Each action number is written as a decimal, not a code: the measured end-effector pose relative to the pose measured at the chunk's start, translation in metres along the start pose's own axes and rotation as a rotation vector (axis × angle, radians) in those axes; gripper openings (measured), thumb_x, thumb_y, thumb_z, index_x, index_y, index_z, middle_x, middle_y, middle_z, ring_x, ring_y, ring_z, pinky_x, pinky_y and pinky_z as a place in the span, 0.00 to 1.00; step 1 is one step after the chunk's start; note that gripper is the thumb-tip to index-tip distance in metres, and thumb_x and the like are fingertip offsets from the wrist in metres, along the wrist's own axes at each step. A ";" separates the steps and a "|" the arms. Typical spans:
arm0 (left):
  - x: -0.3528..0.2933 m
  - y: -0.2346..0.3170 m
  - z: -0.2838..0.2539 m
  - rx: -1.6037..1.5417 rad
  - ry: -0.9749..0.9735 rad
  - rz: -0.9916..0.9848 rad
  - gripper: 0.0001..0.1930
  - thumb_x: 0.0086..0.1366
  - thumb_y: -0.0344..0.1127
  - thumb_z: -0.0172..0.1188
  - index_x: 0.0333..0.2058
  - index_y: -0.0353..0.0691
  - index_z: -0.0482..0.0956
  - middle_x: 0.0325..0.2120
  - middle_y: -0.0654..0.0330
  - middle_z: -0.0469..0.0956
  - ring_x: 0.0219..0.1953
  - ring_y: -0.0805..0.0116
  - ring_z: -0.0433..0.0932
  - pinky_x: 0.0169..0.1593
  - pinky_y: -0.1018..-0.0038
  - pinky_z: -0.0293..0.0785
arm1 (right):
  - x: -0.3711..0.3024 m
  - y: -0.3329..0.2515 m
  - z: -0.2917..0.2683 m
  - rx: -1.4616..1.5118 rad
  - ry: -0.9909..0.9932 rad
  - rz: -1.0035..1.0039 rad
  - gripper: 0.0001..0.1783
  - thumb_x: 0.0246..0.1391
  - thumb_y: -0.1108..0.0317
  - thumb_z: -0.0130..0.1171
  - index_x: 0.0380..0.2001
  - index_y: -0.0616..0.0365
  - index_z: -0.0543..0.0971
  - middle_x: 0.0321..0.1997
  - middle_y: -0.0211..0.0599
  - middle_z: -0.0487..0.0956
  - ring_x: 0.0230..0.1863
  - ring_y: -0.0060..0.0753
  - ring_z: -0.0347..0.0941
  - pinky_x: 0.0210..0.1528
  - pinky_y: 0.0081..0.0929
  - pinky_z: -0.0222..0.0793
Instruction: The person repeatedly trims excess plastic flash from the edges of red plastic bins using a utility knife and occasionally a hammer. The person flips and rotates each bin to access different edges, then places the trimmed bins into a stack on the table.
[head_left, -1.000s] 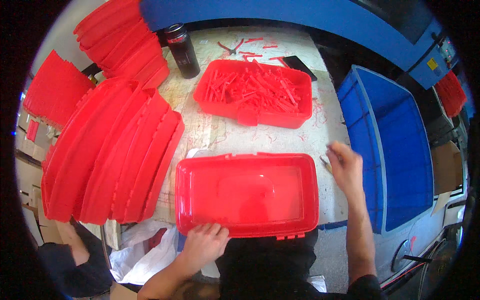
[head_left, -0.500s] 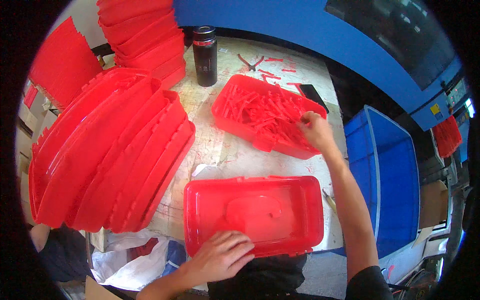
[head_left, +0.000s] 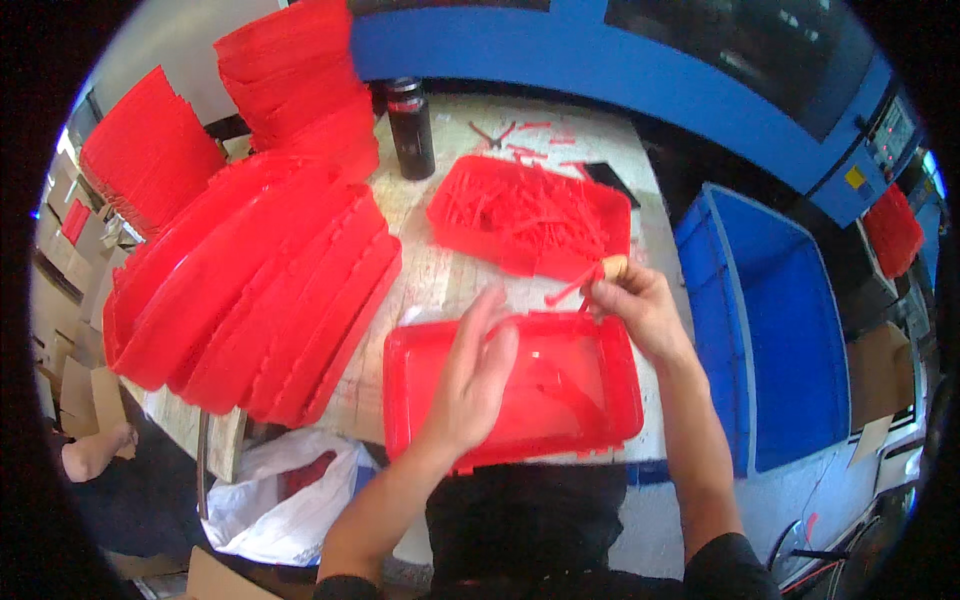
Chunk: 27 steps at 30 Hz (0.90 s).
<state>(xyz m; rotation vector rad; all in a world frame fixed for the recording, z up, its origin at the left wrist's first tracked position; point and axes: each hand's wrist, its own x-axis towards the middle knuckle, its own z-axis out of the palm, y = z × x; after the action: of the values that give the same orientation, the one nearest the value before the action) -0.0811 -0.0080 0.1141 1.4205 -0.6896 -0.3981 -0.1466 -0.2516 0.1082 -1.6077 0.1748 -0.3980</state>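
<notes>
A shallow red plastic tray (head_left: 520, 440) lies at the near edge of the table. Over its left half my left hand (head_left: 475, 375) is raised, fingers stretched out and somewhat blurred, holding nothing. Above the tray's far right corner, my right hand (head_left: 640, 305) pinches a thin red plastic strip (head_left: 570, 292) that sticks out to the left. A tan patch, perhaps a finger cover, shows at one of its fingertips. Just beyond is a red bin (head_left: 480, 248) heaped with many loose red strips (head_left: 540, 210).
Nested red trays (head_left: 260, 290) lean at the left, with taller red stacks (head_left: 300, 90) behind. A black bottle (head_left: 411, 135), pliers (head_left: 492, 135) and a dark phone (head_left: 610, 183) lie farther back. A blue crate (head_left: 740, 330) stands at right; another person's hand (head_left: 98, 452) shows lower left.
My right hand has come out of the bin toward me with a red strip. My left hand has lifted from the tray's near edge and opened. The whole view has shifted slightly.
</notes>
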 end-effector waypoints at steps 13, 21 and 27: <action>-0.004 -0.036 0.041 -0.108 -0.652 -0.634 0.10 0.74 0.37 0.55 0.45 0.36 0.78 0.29 0.64 0.77 0.25 0.82 0.69 0.25 0.82 0.65 | -0.144 -0.005 0.015 -0.859 0.037 -0.309 0.25 0.52 0.71 0.64 0.54 0.66 0.72 0.51 0.56 0.76 0.53 0.56 0.75 0.46 0.39 0.76; 0.088 -0.046 0.086 0.628 -0.975 0.204 0.23 0.61 0.30 0.64 0.56 0.35 0.74 0.54 0.50 0.76 0.59 0.57 0.72 0.62 0.64 0.69 | -0.184 0.005 -0.038 -0.167 0.082 0.249 0.08 0.64 0.70 0.57 0.42 0.62 0.78 0.29 0.39 0.82 0.28 0.28 0.79 0.29 0.27 0.72; 0.126 -0.106 0.146 1.088 -1.357 0.686 0.23 0.51 0.36 0.71 0.48 0.45 0.78 0.51 0.57 0.78 0.61 0.55 0.71 0.61 0.50 0.65 | -0.221 0.036 -0.050 0.739 0.245 0.287 0.11 0.61 0.69 0.62 0.43 0.60 0.75 0.34 0.43 0.82 0.26 0.26 0.76 0.30 0.22 0.72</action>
<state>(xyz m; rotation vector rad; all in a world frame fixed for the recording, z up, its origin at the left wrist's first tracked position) -0.0662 -0.2132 0.0356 1.5984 -2.7121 -0.4109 -0.3648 -0.2244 0.0414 -0.7904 0.3895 -0.3758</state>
